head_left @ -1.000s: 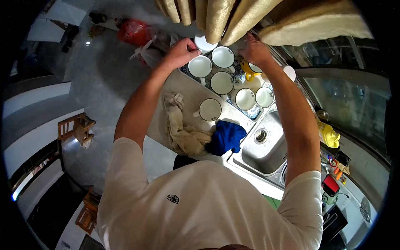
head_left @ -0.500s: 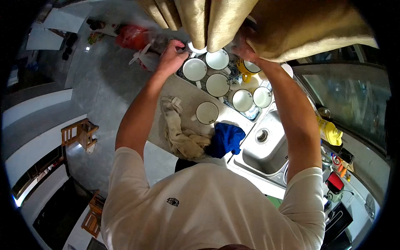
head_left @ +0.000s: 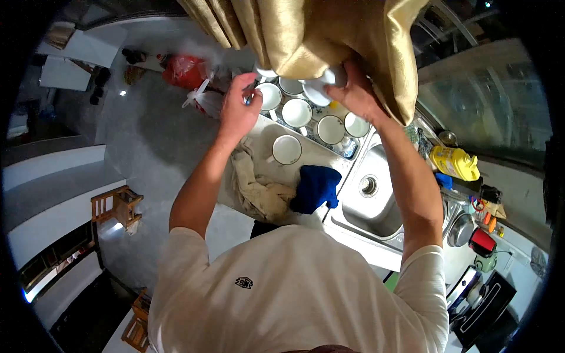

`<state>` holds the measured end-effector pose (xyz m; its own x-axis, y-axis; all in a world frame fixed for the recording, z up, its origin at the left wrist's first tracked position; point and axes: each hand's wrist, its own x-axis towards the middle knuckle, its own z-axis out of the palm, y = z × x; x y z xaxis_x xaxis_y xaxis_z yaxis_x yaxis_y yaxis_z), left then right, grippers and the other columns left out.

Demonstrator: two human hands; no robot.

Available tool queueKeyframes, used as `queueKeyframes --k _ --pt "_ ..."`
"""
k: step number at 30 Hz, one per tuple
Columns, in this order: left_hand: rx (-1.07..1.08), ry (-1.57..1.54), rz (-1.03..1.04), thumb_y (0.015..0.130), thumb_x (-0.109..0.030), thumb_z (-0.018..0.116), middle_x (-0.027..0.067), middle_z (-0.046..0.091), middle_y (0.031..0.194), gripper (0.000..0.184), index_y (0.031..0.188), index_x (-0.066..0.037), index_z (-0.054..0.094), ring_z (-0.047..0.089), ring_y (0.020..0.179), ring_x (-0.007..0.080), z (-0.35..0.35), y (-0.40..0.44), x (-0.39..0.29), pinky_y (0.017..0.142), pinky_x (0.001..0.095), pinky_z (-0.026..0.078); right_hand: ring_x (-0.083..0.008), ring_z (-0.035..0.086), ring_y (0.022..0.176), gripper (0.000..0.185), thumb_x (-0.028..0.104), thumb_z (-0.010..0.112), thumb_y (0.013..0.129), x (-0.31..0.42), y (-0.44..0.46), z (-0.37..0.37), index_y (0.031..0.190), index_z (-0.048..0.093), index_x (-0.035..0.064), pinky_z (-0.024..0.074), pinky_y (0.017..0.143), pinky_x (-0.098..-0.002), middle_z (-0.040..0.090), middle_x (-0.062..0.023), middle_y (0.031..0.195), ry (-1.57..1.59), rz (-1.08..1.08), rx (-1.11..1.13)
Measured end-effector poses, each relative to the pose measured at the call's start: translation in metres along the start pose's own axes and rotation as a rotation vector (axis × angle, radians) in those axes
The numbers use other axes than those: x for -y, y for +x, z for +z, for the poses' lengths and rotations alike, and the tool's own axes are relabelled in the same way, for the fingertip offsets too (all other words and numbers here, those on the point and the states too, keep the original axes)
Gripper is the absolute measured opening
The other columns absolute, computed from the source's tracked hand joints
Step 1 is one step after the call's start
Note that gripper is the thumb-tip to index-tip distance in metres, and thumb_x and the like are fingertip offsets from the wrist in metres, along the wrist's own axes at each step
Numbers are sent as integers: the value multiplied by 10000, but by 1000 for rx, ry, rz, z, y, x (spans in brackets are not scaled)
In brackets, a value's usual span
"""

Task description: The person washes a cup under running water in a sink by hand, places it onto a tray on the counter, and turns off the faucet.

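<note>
My right hand [head_left: 353, 94] holds a white mug [head_left: 318, 93] over the back of a patterned tray [head_left: 348, 149], partly under the curtain. My left hand [head_left: 240, 109] is beside the tray's left edge, its fingers curled but apart, nothing between them. Next to its fingertips stands a white dark-rimmed mug [head_left: 269, 96]. Several similar mugs stand upright on the tray, among them one in the middle [head_left: 296, 112] and one nearer the sink [head_left: 331, 129]. Off the tray, another mug [head_left: 286, 150] stands on the counter. A bit of yellow shows below the held mug.
A gold curtain [head_left: 329, 29] hangs over the back. Nearer me lie a beige cloth [head_left: 259, 191] and a blue cloth [head_left: 316, 188], left of a steel sink [head_left: 374, 206]. A yellow bottle [head_left: 454, 163] stands at the right; red and white bags [head_left: 185, 72] are at the far left.
My right hand has come out from under the curtain toward me and left, with a white mug now visible in it. My left hand has moved slightly toward me. The curtain has shifted.
</note>
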<state>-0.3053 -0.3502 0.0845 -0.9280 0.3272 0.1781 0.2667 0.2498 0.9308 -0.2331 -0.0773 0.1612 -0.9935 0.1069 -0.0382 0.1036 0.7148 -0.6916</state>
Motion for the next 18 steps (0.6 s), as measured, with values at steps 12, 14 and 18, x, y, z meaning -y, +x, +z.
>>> queueKeyframes --k 12,14,18 --pt "529 -88 -32 924 -121 669 98 628 1211 353 1251 -29 575 607 1053 182 90 -173 -102 886 318 499 -343 509 1284 902 177 817 720 -12 -254 1 1494 373 56 399 1102 -409 513 -234 1365 327 231 73" --pt "505 -29 143 909 -131 688 78 641 1042 226 1105 -27 644 588 839 167 116 -190 -118 744 290 482 -273 538 1249 940 108 854 705 -31 -284 -7 1510 369 101 413 1087 -374 548 -162 1342 304 215 -10" --pt "629 18 87 905 -148 700 65 602 878 182 995 -7 630 535 715 147 171 -214 -152 645 288 447 -270 500 1302 931 109 849 722 -72 -333 -30 1515 362 97 389 1107 -376 524 -163 1388 381 244 -101"
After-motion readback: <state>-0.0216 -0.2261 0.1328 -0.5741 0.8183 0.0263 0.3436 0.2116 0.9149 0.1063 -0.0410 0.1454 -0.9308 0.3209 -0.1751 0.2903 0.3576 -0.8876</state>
